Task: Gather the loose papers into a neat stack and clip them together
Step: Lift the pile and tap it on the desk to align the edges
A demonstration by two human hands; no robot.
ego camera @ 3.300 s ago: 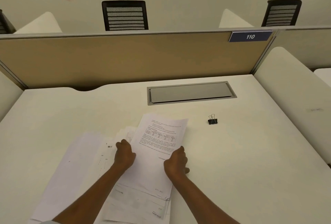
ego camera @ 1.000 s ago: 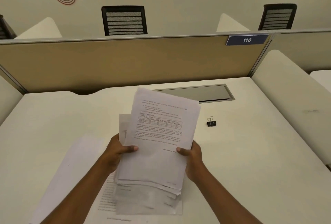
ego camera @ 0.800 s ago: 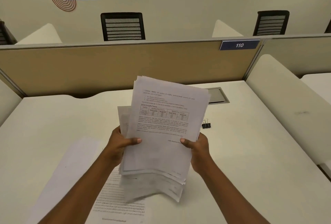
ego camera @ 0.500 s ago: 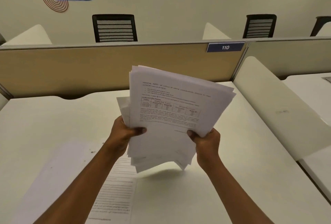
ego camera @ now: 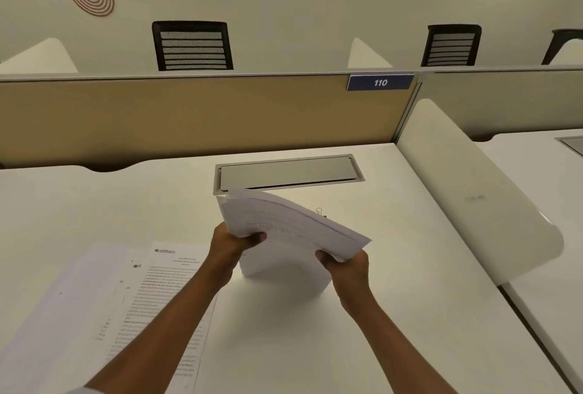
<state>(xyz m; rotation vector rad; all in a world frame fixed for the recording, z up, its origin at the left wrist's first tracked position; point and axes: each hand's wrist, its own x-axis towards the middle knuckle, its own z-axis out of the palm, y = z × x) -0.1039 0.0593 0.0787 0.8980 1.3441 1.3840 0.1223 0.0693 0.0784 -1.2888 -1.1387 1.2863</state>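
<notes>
A thick bundle of white printed papers stands on its lower edge on the white desk, tipped forward so its top bends away from me. My left hand grips the bundle's left side and my right hand grips its right side. Several loose sheets still lie flat on the desk at the lower left, under my left forearm. Just behind the bundle's top edge, the wire loops of a binder clip peek out; its body is hidden.
A grey cable hatch is set into the desk behind the papers. A tan partition with a blue "110" plate closes the back. A white curved divider bounds the right side. Black chairs stand beyond.
Both hands lifted the bundle off the desk, raised it upright, then brought it down onto its lower edge with the top tipped forward. The clip is now mostly hidden behind it.
</notes>
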